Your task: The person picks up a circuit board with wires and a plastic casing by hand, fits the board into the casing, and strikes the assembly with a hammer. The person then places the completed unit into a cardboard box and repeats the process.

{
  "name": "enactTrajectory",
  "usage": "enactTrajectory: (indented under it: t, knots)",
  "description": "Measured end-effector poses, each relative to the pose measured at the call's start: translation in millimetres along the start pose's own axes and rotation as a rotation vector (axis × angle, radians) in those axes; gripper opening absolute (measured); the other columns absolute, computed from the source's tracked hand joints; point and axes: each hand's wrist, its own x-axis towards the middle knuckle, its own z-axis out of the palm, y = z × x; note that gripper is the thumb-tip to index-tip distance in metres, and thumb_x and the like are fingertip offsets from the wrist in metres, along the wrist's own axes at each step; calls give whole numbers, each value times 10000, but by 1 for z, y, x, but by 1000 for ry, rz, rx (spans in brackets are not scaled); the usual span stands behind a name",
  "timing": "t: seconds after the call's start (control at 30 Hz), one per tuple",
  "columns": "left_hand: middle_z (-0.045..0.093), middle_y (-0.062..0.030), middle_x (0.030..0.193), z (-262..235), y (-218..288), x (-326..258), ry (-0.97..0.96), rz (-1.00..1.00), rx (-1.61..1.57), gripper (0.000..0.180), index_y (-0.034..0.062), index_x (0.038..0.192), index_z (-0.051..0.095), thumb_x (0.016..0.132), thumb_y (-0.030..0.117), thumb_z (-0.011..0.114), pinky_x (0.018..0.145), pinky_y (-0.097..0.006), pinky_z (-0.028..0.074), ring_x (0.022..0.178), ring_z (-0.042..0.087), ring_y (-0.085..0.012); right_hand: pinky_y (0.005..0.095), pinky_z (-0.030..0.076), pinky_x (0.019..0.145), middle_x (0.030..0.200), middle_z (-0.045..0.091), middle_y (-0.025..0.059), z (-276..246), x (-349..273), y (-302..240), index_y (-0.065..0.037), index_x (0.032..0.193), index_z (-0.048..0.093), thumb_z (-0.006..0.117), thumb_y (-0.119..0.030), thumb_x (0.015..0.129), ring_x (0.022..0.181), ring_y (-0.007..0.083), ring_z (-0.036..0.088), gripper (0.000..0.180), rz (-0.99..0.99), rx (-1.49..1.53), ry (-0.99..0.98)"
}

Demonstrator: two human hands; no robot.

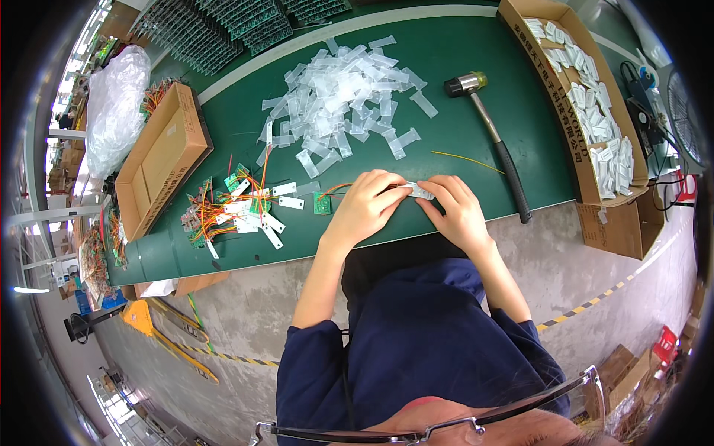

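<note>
Both hands, left [366, 202] and right [455, 208], clamped on one clear sleeve [419, 192]; mid-assembly, seemingly. Next: steady pressing, square alignment.

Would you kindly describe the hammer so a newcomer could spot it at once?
On the green table, look right of the heap of clear plastic pieces. The hammer lies there diagonally, the only tool, with a black-and-yellow head and a black grip.

Bright, even overhead light; sharp centre, strong fisheye bending at edges.
</note>
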Motion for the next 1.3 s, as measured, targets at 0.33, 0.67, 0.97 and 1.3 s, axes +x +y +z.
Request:
enactTrajectory:
  t: [0.33,0.67,0.97,1.3]
  knots:
    - [630,-45,1022,-1,4,0,-43,31,56,263,81,974,714,718,20,709,820,-376,482,970,589,-252,333,506,701,972,610,50,-2,-2,2,-38,964,684,729,-62,746,792,215,590,224,-7,13,-50]
    - [621,14,973,-2,8,-15,114,48,442,218,105,937,677,733,68,746,817,-357,438,906,581,-198,327,505,745,979,597,50,-4,4,4,6,976,651,692,-38,740,814,208,575,244,-214,-110,-97]
    - [602,7,994,-4,6,-11,44,28,495,188,108,918,660,736,96,708,851,-342,431,916,571,-171,332,503,742,948,577,36,-6,8,2,-47,1049,657,672,-29,718,795,201,560,332,-203,-122,-198]
    - [620,-7,943,-13,0,-2,-60,309,747,121,90,878,648,763,126,649,862,-319,449,918,578,-159,336,506,741,967,587,36,-4,6,4,-46,1008,675,685,-36,716,809,206,568,292,-155,-72,-166]
